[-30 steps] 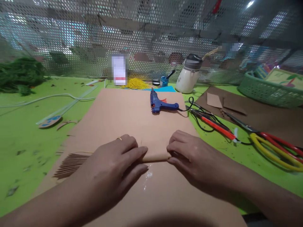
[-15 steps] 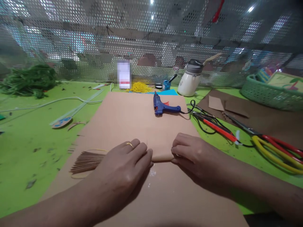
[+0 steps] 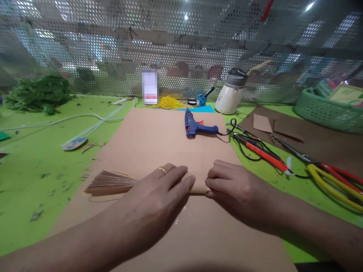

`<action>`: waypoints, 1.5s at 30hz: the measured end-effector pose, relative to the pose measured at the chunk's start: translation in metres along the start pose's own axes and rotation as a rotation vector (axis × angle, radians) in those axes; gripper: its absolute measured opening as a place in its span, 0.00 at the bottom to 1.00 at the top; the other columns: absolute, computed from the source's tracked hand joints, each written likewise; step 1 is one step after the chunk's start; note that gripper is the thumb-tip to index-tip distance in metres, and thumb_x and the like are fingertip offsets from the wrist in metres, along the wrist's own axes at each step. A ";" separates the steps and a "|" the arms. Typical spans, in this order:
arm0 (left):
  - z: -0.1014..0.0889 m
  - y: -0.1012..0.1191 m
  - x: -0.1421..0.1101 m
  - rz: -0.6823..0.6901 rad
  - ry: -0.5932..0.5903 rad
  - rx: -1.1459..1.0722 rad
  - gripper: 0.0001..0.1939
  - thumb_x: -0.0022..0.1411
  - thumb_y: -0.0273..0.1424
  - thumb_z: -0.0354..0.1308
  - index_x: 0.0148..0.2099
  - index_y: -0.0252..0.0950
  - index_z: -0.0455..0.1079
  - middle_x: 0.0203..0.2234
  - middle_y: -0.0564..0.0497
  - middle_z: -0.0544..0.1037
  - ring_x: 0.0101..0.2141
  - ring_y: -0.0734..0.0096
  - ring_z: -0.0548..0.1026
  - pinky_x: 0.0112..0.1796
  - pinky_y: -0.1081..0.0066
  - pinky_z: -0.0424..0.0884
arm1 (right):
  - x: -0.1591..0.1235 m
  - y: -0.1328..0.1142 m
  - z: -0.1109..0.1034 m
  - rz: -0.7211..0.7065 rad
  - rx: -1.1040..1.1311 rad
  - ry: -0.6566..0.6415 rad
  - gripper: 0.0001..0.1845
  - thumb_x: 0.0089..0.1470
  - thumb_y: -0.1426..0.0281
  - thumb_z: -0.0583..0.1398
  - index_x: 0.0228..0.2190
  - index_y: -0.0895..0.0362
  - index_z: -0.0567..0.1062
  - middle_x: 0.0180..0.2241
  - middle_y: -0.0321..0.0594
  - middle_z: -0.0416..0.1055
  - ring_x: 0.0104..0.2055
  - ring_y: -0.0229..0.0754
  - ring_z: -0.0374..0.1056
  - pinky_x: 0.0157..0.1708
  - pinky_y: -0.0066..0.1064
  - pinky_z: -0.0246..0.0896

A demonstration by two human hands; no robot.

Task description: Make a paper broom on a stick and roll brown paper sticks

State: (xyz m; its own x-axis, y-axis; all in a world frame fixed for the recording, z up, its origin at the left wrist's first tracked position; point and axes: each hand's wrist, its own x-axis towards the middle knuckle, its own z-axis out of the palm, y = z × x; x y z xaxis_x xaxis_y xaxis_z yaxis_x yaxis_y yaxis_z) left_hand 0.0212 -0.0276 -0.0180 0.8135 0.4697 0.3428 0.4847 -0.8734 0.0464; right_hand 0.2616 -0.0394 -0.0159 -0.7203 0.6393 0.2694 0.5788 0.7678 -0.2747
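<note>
A thin roll of brown paper (image 3: 197, 191) lies crosswise on a large sheet of brown paper (image 3: 147, 139). Its left end fans out into many narrow cut strips (image 3: 112, 183). My left hand (image 3: 159, 200), with a ring on one finger, lies over the middle of the roll, fingers stretched out and pressing down on it. At the right end, my right hand (image 3: 231, 187) has its fingers closed round the roll in a pinch. Small shiny spots (image 3: 177, 221) show on the sheet just below the roll. Both palms hide part of the roll.
A blue glue gun (image 3: 195, 126) lies on the sheet's far part, its cord running right. Red-handled cutter (image 3: 266, 156) and yellow-and-red scissors (image 3: 326, 177) lie to the right. Behind stand a white jar (image 3: 230, 98), a small blue pot (image 3: 201, 100) and a green basket (image 3: 323, 111).
My left hand has slid right along the roll, its thumb drawing in beside the fingers, and covers more of it. My right hand keeps its pinch. The view has shifted slightly.
</note>
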 end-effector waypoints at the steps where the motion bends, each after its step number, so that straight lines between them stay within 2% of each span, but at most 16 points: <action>1: 0.000 0.000 -0.001 -0.010 0.012 -0.007 0.14 0.64 0.21 0.51 0.51 0.32 0.67 0.45 0.40 0.74 0.43 0.56 0.72 0.40 0.58 0.71 | 0.000 0.001 0.000 0.006 0.010 -0.004 0.14 0.64 0.75 0.53 0.28 0.62 0.73 0.31 0.45 0.67 0.34 0.42 0.59 0.32 0.33 0.53; 6: -0.005 -0.002 -0.002 0.000 0.067 -0.018 0.13 0.64 0.21 0.52 0.50 0.33 0.67 0.43 0.41 0.75 0.42 0.56 0.72 0.40 0.58 0.71 | -0.004 0.006 -0.001 0.046 0.049 -0.024 0.13 0.65 0.73 0.53 0.31 0.62 0.75 0.31 0.44 0.67 0.34 0.42 0.59 0.32 0.34 0.53; 12: -0.016 0.002 0.001 0.085 0.076 0.035 0.12 0.67 0.21 0.46 0.49 0.28 0.67 0.39 0.39 0.76 0.36 0.56 0.73 0.33 0.59 0.72 | -0.009 0.005 -0.004 0.055 0.042 -0.050 0.13 0.65 0.73 0.53 0.31 0.61 0.74 0.31 0.44 0.67 0.34 0.42 0.58 0.32 0.34 0.52; 17: -0.018 0.004 0.000 0.091 0.074 0.134 0.14 0.66 0.20 0.44 0.49 0.27 0.68 0.37 0.38 0.76 0.31 0.56 0.73 0.27 0.59 0.71 | -0.013 0.002 -0.006 0.065 0.035 -0.050 0.14 0.65 0.74 0.51 0.31 0.60 0.74 0.31 0.44 0.67 0.34 0.42 0.58 0.31 0.34 0.52; 27: -0.018 0.004 -0.003 0.089 0.048 0.160 0.14 0.65 0.20 0.45 0.47 0.27 0.70 0.36 0.38 0.77 0.31 0.56 0.73 0.27 0.58 0.72 | -0.018 0.001 -0.007 0.087 0.058 -0.073 0.13 0.65 0.74 0.51 0.31 0.60 0.73 0.32 0.44 0.67 0.34 0.43 0.59 0.31 0.35 0.52; 31: -0.019 0.005 -0.004 0.086 0.004 0.152 0.15 0.65 0.20 0.45 0.48 0.26 0.70 0.36 0.39 0.76 0.32 0.57 0.73 0.28 0.58 0.73 | -0.015 -0.001 -0.012 0.128 0.066 -0.104 0.09 0.63 0.69 0.56 0.33 0.59 0.74 0.32 0.43 0.67 0.35 0.44 0.60 0.33 0.36 0.54; 34: -0.019 0.005 -0.004 0.076 -0.015 0.165 0.16 0.64 0.18 0.45 0.48 0.26 0.70 0.36 0.39 0.76 0.32 0.57 0.72 0.30 0.58 0.73 | -0.013 0.000 -0.018 0.162 0.094 -0.066 0.11 0.63 0.66 0.57 0.33 0.59 0.74 0.32 0.43 0.68 0.36 0.44 0.62 0.34 0.35 0.56; 37: -0.018 0.003 -0.004 0.069 -0.025 0.128 0.14 0.65 0.19 0.45 0.47 0.28 0.70 0.36 0.40 0.76 0.33 0.58 0.72 0.29 0.59 0.72 | -0.014 0.003 -0.024 0.192 0.119 -0.034 0.11 0.63 0.68 0.56 0.30 0.58 0.73 0.32 0.42 0.68 0.36 0.43 0.63 0.34 0.34 0.57; 41: -0.016 0.000 -0.006 0.036 -0.023 0.025 0.13 0.67 0.22 0.47 0.49 0.30 0.69 0.38 0.41 0.75 0.36 0.59 0.72 0.32 0.60 0.72 | -0.025 0.004 -0.027 0.215 0.056 -0.101 0.05 0.60 0.71 0.59 0.31 0.57 0.74 0.34 0.43 0.70 0.37 0.44 0.64 0.34 0.35 0.59; 45: -0.012 -0.006 -0.009 -0.009 -0.019 -0.122 0.12 0.68 0.23 0.48 0.49 0.35 0.69 0.39 0.43 0.74 0.37 0.64 0.71 0.34 0.66 0.71 | -0.037 0.000 -0.019 0.128 -0.074 -0.131 0.13 0.63 0.77 0.52 0.31 0.59 0.74 0.31 0.45 0.69 0.34 0.44 0.61 0.33 0.36 0.58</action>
State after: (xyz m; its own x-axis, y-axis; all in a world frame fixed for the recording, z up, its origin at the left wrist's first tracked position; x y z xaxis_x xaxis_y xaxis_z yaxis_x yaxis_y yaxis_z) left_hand 0.0070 -0.0284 -0.0104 0.8160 0.4786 0.3242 0.4498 -0.8780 0.1639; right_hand 0.2958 -0.0622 -0.0081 -0.6800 0.7244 0.1134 0.6916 0.6850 -0.2292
